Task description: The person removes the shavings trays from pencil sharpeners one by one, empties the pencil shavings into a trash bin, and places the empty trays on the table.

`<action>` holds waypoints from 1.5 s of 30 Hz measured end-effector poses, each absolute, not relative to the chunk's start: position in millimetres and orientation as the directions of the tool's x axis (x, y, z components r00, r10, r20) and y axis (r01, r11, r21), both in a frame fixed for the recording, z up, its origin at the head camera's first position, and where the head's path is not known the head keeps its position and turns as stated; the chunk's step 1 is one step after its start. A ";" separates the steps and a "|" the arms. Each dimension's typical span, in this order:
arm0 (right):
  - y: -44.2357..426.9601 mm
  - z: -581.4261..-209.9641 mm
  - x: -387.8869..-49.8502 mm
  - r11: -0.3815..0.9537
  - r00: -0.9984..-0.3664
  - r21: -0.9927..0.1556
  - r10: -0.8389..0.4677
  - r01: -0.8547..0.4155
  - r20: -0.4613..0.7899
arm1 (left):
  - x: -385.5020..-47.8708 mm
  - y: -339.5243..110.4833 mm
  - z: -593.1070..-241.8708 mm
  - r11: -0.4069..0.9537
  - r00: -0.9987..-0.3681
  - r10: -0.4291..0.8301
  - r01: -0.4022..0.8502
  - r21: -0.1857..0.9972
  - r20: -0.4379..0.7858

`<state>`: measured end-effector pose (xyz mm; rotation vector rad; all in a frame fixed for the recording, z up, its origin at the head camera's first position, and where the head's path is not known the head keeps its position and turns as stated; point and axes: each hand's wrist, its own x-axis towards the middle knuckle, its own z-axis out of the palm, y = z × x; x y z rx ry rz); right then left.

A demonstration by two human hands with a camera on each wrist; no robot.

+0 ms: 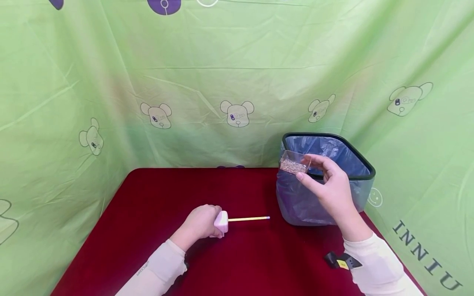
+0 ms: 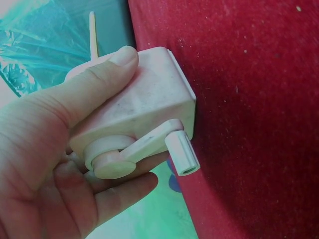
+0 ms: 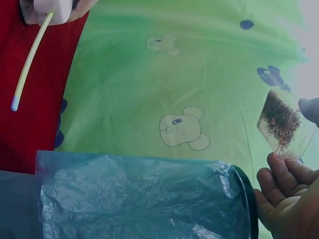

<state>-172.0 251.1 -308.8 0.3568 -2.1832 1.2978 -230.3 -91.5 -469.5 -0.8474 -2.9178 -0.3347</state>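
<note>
There is room to pass over the table (image 1: 157, 191) at back left. Farther right, the pencil (image 1: 249, 219) and bin (image 1: 307, 205) bar the way

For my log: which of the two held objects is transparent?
The clear, rectangular plastic box in the right hand; the pink, boxy plastic crank sharpener is opaque.

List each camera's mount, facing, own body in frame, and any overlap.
Head: on the head, looking forward and down over the red table; shows left grip, right grip, both sleeves.
Left wrist: on that wrist, looking at the pink sharpener; shows the left grip.
Right wrist: on that wrist, looking across the lined bin; shows the right grip holding the clear tray, plus part of the left grip.
Shared: head and right wrist both show the pencil and clear tray.
</note>
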 end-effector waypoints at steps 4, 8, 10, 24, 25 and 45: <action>254.1 -307.9 -173.7 0.497 -0.802 -0.718 0.070 -0.488 0.594 | -230.3 -91.5 -469.8 0.824 -0.844 0.517 0.535 0.183 0.140; 257.2 -307.4 -175.3 0.498 -0.802 -0.722 0.083 -0.480 0.591 | -230.4 -91.3 -469.5 0.826 -0.845 0.516 0.534 0.180 0.139; 258.2 -307.7 -176.4 0.499 -0.805 -0.725 0.086 -0.475 0.587 | -230.5 -91.3 -470.0 0.828 -0.847 0.514 0.532 0.177 0.139; 266.0 -307.2 -185.0 0.513 -0.803 -0.724 0.105 -0.461 0.587 | -230.6 -91.8 -469.7 0.828 -0.847 0.511 0.530 0.184 0.143; 267.0 -306.9 -186.0 0.513 -0.800 -0.721 0.104 -0.466 0.591 | -230.9 -91.9 -469.8 0.827 -0.847 0.511 0.530 0.185 0.143; 279.6 -303.3 -193.5 0.551 -0.810 -0.722 0.134 -0.418 0.571 | -230.9 -92.4 -469.7 0.831 -0.853 0.505 0.521 0.195 0.129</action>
